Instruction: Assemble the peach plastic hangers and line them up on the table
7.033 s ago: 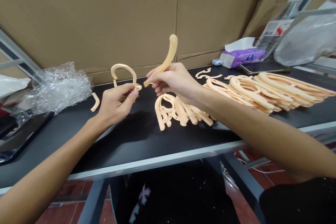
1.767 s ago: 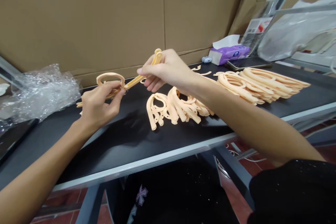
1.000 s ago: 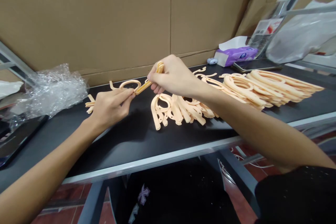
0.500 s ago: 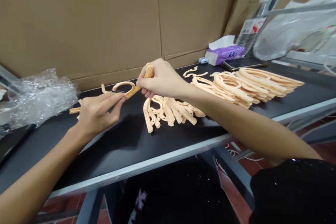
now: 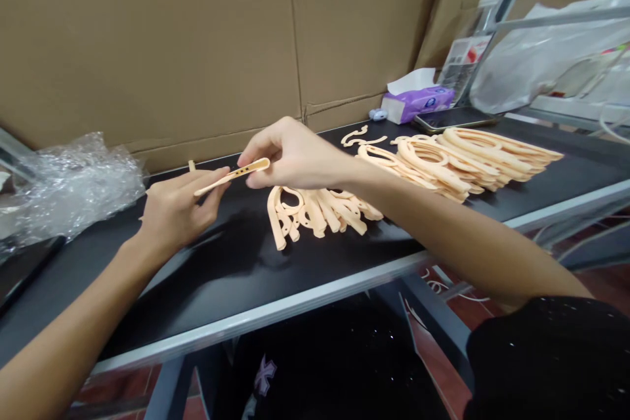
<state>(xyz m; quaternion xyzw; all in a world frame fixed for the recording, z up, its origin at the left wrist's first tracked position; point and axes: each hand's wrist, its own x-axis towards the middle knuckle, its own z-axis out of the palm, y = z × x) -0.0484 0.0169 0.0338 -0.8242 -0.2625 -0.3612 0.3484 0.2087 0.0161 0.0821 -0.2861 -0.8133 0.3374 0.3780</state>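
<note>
A peach plastic hanger piece (image 5: 240, 172), long and narrow with small slots along its edge, is held up over the black table. My left hand (image 5: 178, 202) pinches it near its thin left end between thumb and fingers. My right hand (image 5: 295, 156) has thumb and fingertips around its rounded right end. Just below the right hand lies a loose pile of similar peach hanger parts (image 5: 319, 213), with curved hooks and straight arms. Behind the left hand a small peach part (image 5: 191, 165) shows its tip; the rest is hidden.
Stacked peach hangers (image 5: 472, 161) lie to the right, with thin curved pieces (image 5: 361, 138) behind them. At the back are a purple tissue pack (image 5: 418, 104), a phone (image 5: 455, 118) and a bottle (image 5: 467, 52). Clear plastic wrap (image 5: 73, 187) is at left, cardboard (image 5: 207, 46) behind.
The held piece has turned from steeply tilted to nearly level, its slotted edge now facing me. My right hand has rotated and lowered slightly; the curved hook seen between the hands is no longer visible.
</note>
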